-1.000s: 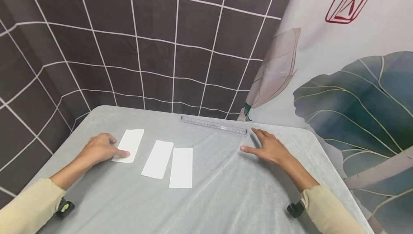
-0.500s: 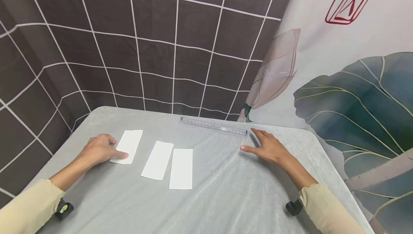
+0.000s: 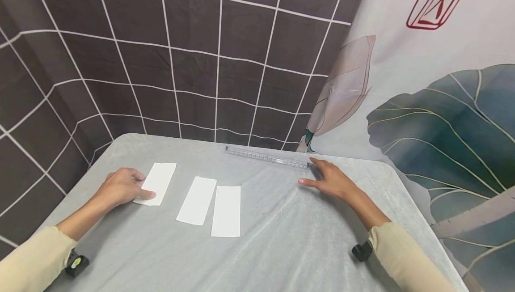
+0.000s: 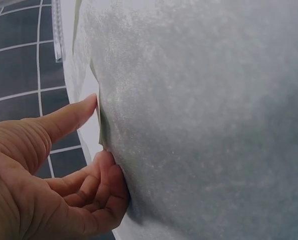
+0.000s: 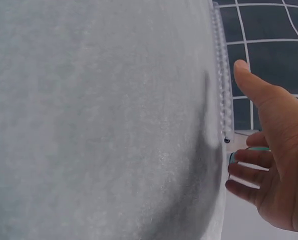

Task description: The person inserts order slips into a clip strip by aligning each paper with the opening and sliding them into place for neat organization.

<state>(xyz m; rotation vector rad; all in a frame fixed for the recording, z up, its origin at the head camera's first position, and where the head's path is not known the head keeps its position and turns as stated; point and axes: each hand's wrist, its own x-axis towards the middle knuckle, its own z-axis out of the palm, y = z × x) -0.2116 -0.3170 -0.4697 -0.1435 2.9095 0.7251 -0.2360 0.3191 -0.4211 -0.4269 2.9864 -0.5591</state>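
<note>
At the left of the table, my left hand (image 3: 122, 188) holds a white paper slip (image 3: 158, 182). The thumb lies on the slip's lower part and the fingers are at its left edge. In the left wrist view the fingers are curled and the edge of the paper slip (image 4: 93, 115) stands slightly off the cloth. Two more white slips lie side by side to the right, one tilted (image 3: 196, 200) and one straighter (image 3: 226, 211). My right hand (image 3: 335, 182) has spread fingers and holds nothing. It is beside the right end of a long clear plastic strip (image 3: 267, 156).
A light grey cloth (image 3: 277, 243) covers the table and has soft creases. The clear strip lies along the far edge. Behind stands a dark hanging (image 3: 193, 73) with white grid lines, and a white printed curtain (image 3: 402, 59) hangs at the right.
The left hand and its paper slip have slid a little to the left. My right hand has shifted slightly left, closer to the clear strip's end. The other two slips stay in place.
</note>
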